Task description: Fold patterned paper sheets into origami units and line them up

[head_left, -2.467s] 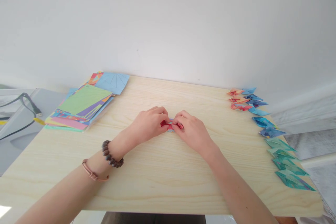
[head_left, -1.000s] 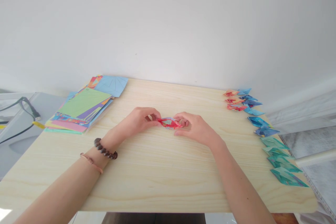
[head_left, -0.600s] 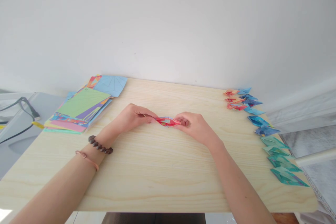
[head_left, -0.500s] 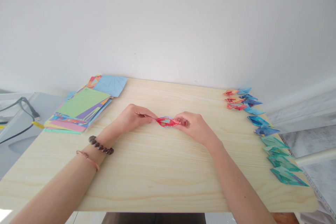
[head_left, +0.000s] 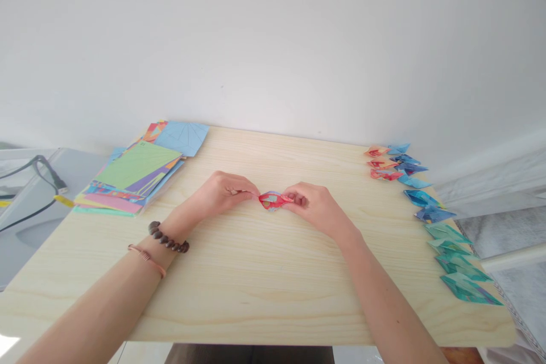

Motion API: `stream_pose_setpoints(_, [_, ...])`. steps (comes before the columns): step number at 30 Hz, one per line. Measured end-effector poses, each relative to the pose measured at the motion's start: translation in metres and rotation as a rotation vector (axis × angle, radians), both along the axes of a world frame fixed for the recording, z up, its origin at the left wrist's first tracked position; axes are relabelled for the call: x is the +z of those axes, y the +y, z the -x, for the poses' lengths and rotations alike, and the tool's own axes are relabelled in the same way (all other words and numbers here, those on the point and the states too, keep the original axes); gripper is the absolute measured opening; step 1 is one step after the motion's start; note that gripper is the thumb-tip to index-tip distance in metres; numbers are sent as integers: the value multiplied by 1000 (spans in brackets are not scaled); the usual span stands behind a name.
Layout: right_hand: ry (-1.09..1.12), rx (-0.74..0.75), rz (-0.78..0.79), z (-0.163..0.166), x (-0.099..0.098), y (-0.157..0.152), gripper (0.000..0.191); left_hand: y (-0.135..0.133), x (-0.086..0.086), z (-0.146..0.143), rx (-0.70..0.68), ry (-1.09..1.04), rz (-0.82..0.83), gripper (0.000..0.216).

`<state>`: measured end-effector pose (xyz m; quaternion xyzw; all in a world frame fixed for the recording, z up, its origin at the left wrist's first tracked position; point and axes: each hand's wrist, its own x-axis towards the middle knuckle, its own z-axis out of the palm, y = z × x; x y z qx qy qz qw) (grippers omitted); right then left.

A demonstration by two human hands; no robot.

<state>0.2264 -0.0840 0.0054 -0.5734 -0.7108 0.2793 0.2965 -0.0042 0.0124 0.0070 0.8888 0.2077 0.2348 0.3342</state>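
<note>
A small red folded paper boat [head_left: 275,201] with bluish patches is stretched between my two hands over the middle of the table. My left hand [head_left: 228,190] pinches its left tip between thumb and fingers. At the other end, my right hand [head_left: 307,202] grips the right tip, its fingers curled in. The boat's top gapes, showing a red and pale blue inside. I cannot tell whether its base touches the wood.
Patterned paper sheets [head_left: 140,168] lie stacked at the table's left back. Along the right side run rows of folded paper boats, orange [head_left: 377,164], blue [head_left: 422,198] and green [head_left: 460,267]. A black cable [head_left: 46,173] lies off the left edge. A white wall [head_left: 273,57] stands behind.
My left hand has come slightly right, toward my right hand. The boat between them is now shorter and its opening wider. My right hand has barely moved.
</note>
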Motion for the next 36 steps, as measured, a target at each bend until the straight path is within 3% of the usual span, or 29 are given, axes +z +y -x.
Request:
stream_pose_setpoints(4, [-12,-1,-8,0,0,0,10,-1,2,0,-10,13,18,21])
stream_pose_setpoints(15, [-27,1,-24,0,-1,1,11,3,5,5,47,141,370,37])
stream_pose_setpoints(30, [-83,-9,-41,-3,1,1,13,6,8,8,-65,121,349,37])
stream_pose_setpoints(36, [-72,-31,-51,-3,1,1,13,7,3,8,5,129,432,33])
